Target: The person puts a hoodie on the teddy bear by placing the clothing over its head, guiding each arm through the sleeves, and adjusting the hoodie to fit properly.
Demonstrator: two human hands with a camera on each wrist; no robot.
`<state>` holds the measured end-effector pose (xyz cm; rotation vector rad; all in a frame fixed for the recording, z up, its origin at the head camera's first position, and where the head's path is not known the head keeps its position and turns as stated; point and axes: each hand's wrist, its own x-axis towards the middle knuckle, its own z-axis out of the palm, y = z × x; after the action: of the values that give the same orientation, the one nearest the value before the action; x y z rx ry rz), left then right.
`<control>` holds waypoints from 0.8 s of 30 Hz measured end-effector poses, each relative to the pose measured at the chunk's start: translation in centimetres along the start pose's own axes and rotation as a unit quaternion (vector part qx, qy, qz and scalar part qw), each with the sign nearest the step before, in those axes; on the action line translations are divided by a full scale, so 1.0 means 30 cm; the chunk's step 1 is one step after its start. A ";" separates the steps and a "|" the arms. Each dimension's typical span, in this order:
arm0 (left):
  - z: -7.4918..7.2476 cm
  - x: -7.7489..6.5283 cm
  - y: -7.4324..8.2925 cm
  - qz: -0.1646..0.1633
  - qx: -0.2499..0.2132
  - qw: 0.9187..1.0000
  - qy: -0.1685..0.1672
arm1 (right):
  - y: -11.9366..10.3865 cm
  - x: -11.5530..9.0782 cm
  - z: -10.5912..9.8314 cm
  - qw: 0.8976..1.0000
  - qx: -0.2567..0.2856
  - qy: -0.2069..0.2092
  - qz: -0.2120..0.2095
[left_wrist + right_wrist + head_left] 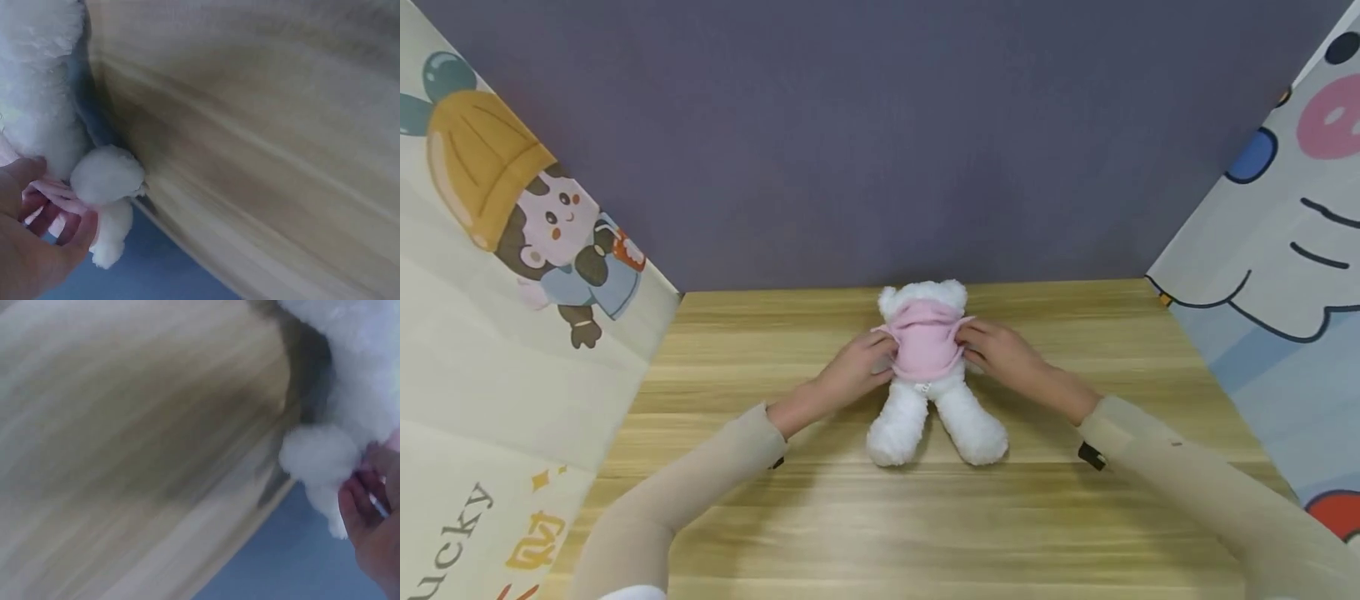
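A white plush bear [976, 429] lies stretched out on the table with its legs toward me. It has on a small pink shirt [925, 343], bunched in folds near the head, and a little white tag [922, 387] shows below the hem. At the shirt's left edge my left hand [859, 364] pinches the pink cloth; in the left wrist view a round white paw [107, 175] is beside the fingers. On the opposite side my right hand [1002, 357] pinches the shirt's right edge, close to the other paw [320, 454] in the right wrist view.
The wood-grain table [880, 533] meets a dark grey-blue panel [880, 142] just behind the bear's head. Side panels with cartoon prints stand to the left [490, 367] and right [1292, 367]. Beige sleeves cover both forearms.
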<state>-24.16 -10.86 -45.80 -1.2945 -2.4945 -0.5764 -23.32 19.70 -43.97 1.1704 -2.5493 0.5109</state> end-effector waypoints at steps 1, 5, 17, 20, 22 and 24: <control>0.000 0.002 -0.004 0.016 0.027 1.000 -0.001 | 0.010 0.001 0.000 1.000 0.007 -0.005 -0.008; -0.009 -0.006 -0.012 0.071 0.143 0.987 -0.002 | 0.050 -0.017 -0.021 0.997 0.024 -0.041 -0.063; -0.011 -0.012 0.013 0.069 0.185 0.980 -0.016 | 0.021 -0.046 0.004 0.994 -0.070 -0.037 -0.078; -0.007 -0.005 0.011 0.082 0.178 0.981 0.007 | 0.014 -0.029 0.012 0.994 -0.067 -0.022 -0.078; -0.006 -0.002 0.011 0.091 0.170 0.981 0.023 | 0.014 -0.018 0.011 0.994 -0.061 -0.015 -0.084; -0.010 -0.002 0.013 0.095 0.163 0.981 0.037 | 0.016 -0.010 0.007 0.994 -0.056 -0.009 -0.092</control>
<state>-23.79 -10.83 -45.48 -1.3329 -2.2513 -0.1596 -23.51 20.10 -44.38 1.3566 -2.4170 0.3107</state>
